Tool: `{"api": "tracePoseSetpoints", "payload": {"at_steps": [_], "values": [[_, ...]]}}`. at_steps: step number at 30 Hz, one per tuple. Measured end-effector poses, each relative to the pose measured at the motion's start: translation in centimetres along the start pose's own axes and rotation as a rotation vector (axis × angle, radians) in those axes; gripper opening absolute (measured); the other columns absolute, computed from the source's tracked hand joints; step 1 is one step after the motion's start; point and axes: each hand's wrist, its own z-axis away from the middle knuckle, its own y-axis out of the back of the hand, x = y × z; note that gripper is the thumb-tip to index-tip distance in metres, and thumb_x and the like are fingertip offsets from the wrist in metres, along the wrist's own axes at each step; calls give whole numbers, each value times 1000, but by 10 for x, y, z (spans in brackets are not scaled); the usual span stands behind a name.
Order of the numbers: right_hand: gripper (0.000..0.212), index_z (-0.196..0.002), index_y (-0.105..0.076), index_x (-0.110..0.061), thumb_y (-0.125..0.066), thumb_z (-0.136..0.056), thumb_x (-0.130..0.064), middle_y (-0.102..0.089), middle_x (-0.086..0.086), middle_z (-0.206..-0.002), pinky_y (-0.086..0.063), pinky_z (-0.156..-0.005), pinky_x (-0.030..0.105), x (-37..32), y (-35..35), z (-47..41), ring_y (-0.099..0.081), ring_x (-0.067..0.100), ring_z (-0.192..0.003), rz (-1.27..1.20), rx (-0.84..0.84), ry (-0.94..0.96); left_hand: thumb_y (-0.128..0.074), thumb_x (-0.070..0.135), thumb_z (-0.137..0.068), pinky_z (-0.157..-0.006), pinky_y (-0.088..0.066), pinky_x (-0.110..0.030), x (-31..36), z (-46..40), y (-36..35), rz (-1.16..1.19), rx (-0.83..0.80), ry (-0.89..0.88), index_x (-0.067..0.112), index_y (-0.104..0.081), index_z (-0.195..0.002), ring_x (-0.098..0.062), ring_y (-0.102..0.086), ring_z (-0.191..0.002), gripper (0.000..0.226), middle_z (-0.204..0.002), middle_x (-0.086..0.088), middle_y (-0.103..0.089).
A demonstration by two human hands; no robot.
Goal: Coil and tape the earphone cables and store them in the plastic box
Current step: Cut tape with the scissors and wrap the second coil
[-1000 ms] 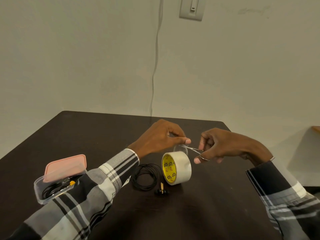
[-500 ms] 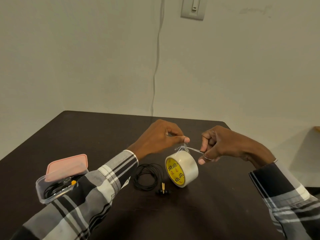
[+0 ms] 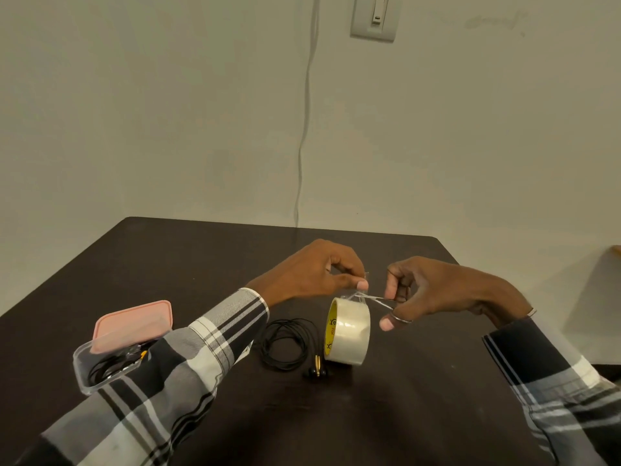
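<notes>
Head view, tape roll (image 3: 347, 331) as landmark: standing on edge on the dark bench (image 3: 386, 415), yellow core facing left, so the free end peels off the top. Just above it, left hand (image 3: 312, 270) pinching the pulled tape strip (image 3: 361, 290) between thumb and forefinger, drawn taut to give the blades something firm to bite. Right of the roll, right hand (image 3: 437, 290) closed through the loops of small scissors (image 3: 383, 301), tips reaching the strip; blades look nearly shut, though too thin and glinting to be sure. Just left of the roll, coiled earphone cable (image 3: 285, 344) lying flat and loose, buds and plug near the roll's base, kept close for taping. Well left of the roll, plastic box (image 3: 100, 368) near the bench's left edge, pink lid (image 3: 132, 326) propped ajar, another cable already inside; left sleeve (image 3: 188, 358) crossing in front. Ample bare bench in front of and behind the roll.
</notes>
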Motion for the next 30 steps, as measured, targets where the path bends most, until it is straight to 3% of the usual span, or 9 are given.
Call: {"api": "tracePoseSetpoints", "payload": {"at_steps": [4, 9, 13, 15, 18, 20, 25, 30], "values": [[42, -89, -65, -4, -94, -65, -24, -66, 5, -72, -48, -59, 22, 2, -4, -2, -58, 13, -64, -76, 19, -4, -72, 24, -89, -91, -54, -39, 1, 2, 0, 27, -3, 8, 10, -77, -95, -8, -68, -93, 16, -98, 3, -73], [36, -86, -65, -1, -92, -66, -14, -66, 10, -69, -53, -61, 24, 8, -5, 0, -61, 19, -64, -124, 38, 7, -72, 24, -90, -88, -55, -40, -3, 3, 0, 101, 66, 36, 14, -79, -94, -11, -68, -92, 13, -94, 4, -73], [40, -88, -63, 3, -92, -67, -14, -64, 14, -69, -53, -59, 25, 9, -5, 3, -59, 21, -62, -150, 42, 11, -71, 24, -90, -69, -50, -14, -2, 3, -8, 182, 136, 84, 15, -79, -96, 2, -67, -81, 13, -89, 5, -75], [39, -86, -63, 1, -92, -66, -14, -64, 15, -69, -54, -60, 26, 10, -5, 4, -59, 21, -63, -151, 46, 12, -70, 24, -91, -64, -47, -10, -1, 2, -13, 213, 169, 122, 13, -79, -95, -1, -70, -79, 15, -86, -1, -77], [36, -81, -63, -2, -93, -64, -15, -65, 11, -67, -54, -59, 25, 11, -3, 5, -61, 18, -60, -144, 51, 13, -68, 26, -92, -64, -53, -17, 0, 1, -21, 270, 192, 198, 9, -78, -92, -19, -74, -79, 19, -86, -6, -77], [36, -81, -64, -3, -93, -65, -18, -65, 11, -66, -53, -58, 24, 12, -2, 5, -60, 18, -60, -148, 43, 10, -67, 26, -93, -64, -56, -21, 3, -1, -23, 278, 193, 221, 8, -77, -91, -21, -75, -78, 21, -85, -6, -77], [45, -84, -64, -9, -93, -64, -36, -61, 1, -68, -45, -57, 24, 15, -3, 8, -52, 11, -62, -59, 45, 2, -68, 28, -92, -73, -56, -36, 10, -3, -13, 39, 115, 69, 17, -79, -90, -12, -69, -77, 16, -85, 6, -75], [50, -90, -62, -12, -94, -62, -39, -59, -4, -68, -44, -57, 22, 12, -1, 7, -51, 7, -60, 6, 29, -4, -70, 30, -90, -85, -55, -41, 17, -6, -5, -109, -20, -11, 17, -79, -95, -4, -67, -92, 16, -96, 11, -75]]}}
